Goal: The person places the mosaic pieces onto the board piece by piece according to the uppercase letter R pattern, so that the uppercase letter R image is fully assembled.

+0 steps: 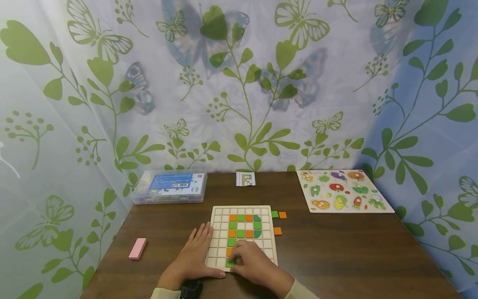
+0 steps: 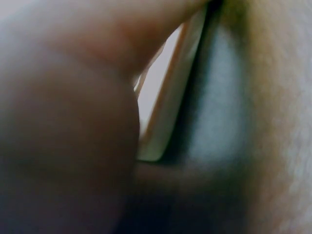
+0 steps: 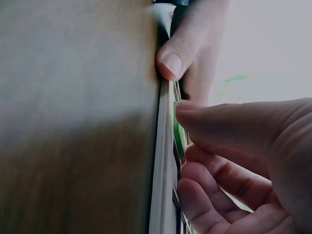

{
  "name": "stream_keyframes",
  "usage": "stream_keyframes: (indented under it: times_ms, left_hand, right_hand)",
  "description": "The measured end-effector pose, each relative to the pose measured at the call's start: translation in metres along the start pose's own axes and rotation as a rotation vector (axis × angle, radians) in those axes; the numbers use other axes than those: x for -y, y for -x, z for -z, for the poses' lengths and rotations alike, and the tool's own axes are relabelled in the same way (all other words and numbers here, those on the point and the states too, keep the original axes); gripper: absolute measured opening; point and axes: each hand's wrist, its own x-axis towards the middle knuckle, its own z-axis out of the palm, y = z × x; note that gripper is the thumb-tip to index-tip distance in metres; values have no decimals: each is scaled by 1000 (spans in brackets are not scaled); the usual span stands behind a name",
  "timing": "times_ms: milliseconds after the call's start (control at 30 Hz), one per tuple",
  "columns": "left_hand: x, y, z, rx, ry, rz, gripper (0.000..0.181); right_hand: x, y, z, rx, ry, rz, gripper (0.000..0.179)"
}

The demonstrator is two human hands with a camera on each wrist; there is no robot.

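A pale wooden grid board [image 1: 266,241] lies on the table, with orange, light green and dark green tiles laid in its cells in a P-like shape. My left hand [image 1: 194,255] rests along the board's left edge, fingers stretched out and thumb at the near edge. Blurred skin fills much of the left wrist view beside the board's edge [image 2: 168,107]. At the board's near side, my right hand [image 1: 254,259] pinches a light green square tile [image 3: 178,126] between thumb and finger, at the bottom of the tile column. The right hand covers part of the lower cells.
Loose tiles, one green [image 1: 275,214] and two orange [image 1: 282,215], lie right of the board. Behind stand a pattern card [image 1: 245,179] and a clear plastic case [image 1: 171,185]. A vegetable puzzle board [image 1: 345,191] lies back right, a pink block [image 1: 137,248] at left.
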Motion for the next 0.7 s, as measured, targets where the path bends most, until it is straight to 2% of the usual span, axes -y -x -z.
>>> stream_keyframes:
  times_ms: [133, 433, 600, 700]
  left_hand:
    - [0, -1, -1, 3, -10, 2, 142]
    - [-1, -1, -1, 17, -6, 18, 143]
    - [-3, 0, -1, 14, -6, 27, 145]
    - [-4, -1, 0, 6, -9, 18, 144]
  right_hand:
    - [-1, 0, 4, -23, -35, -7, 14]
    - [-16, 4, 14, -139, -114, -16, 10]
    - [-33, 7, 26, -273, -99, -43, 15]
    - [-43, 9, 35, -391, -51, -62, 21]
